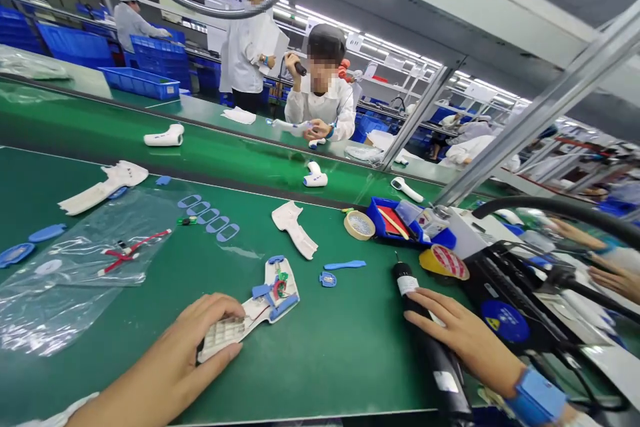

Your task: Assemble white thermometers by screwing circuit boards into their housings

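My left hand [200, 340] grips the handle end of an open white thermometer-shaped housing [230, 335], which lies on the green table with a green circuit board, wires and blue parts showing inside its head. At the right, my right hand [450, 323] rests on a black electric screwdriver [433, 363], its fingers laid over the upper body and its tip pointing away from me. Between the hands lie a small blue frame piece [328, 279] and a long blue strip [345, 265]. Beyond them is an empty white half shell [295, 228].
A plastic bag [90, 273] with red wires lies left, near another white shell [107, 187]. Tape rolls and a blue parts tray [440, 235] stand right. White devices sit on the green conveyor [240, 163]; a person [320, 93] works across it.
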{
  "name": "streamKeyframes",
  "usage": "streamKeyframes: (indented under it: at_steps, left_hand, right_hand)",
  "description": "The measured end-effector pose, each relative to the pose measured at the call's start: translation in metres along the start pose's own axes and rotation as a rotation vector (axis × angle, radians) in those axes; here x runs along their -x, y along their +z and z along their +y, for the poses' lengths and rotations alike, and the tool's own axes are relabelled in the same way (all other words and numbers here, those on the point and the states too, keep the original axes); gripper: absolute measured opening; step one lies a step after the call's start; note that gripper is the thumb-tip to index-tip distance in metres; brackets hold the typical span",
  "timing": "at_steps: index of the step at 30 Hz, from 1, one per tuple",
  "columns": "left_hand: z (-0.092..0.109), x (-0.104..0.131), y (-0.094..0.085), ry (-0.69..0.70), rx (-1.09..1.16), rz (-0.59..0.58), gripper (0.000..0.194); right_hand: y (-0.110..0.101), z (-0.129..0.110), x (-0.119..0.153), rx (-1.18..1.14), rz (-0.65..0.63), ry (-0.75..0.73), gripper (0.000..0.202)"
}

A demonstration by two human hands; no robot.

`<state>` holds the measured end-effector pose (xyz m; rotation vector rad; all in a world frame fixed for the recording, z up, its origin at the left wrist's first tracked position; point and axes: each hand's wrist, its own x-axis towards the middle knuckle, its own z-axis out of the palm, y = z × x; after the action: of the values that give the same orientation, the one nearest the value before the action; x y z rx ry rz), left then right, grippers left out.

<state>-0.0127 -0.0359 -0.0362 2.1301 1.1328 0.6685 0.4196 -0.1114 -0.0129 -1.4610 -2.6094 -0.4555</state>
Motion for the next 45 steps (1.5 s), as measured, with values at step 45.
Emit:
streamKeyframes:
  at_steps: [45]
  left_hand:
    - [0.057, -0.134, 0.0, 0.262, -0.187, -0.332, 0.043]
  right_hand:
    - [-0.062, -0.079, -0.089, -1.323, 0.939, 0.606, 0.057]
